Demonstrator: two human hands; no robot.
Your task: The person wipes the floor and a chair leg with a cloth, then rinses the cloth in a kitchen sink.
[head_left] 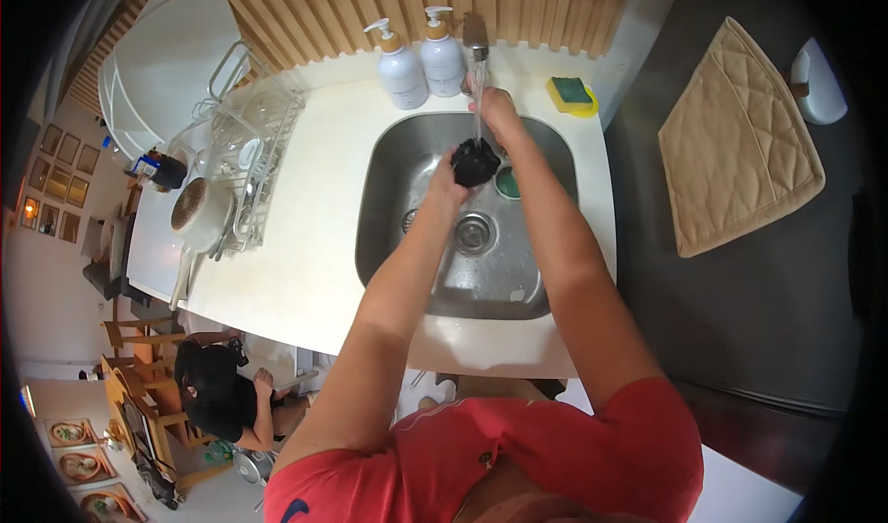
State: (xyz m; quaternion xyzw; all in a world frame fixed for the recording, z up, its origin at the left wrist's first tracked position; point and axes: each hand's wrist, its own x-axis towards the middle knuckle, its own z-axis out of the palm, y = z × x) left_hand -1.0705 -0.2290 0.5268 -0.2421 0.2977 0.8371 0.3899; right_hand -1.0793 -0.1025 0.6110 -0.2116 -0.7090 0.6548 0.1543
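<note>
My left hand [448, 183] is closed around a crumpled-looking black object [475, 163] whose exact kind I cannot tell. Water from the tap [475, 37] runs down onto it, over the steel sink [370, 236]. Just behind the stream, my right hand [498, 113] is beside the tap with its fingers curled; whatever they grip is hidden. A small round green item [508, 184] sits in the sink by my right forearm. The round drain [474, 233] shows below the black object.
Two white pump bottles [401, 72] stand behind the sink. A green-and-yellow sponge [570, 95] lies at the back right corner. To the left are a wire dish rack [264, 167] and a saucepan [201, 216]. A quilted beige mat [735, 144] lies at right; another person [217, 389] is at lower left.
</note>
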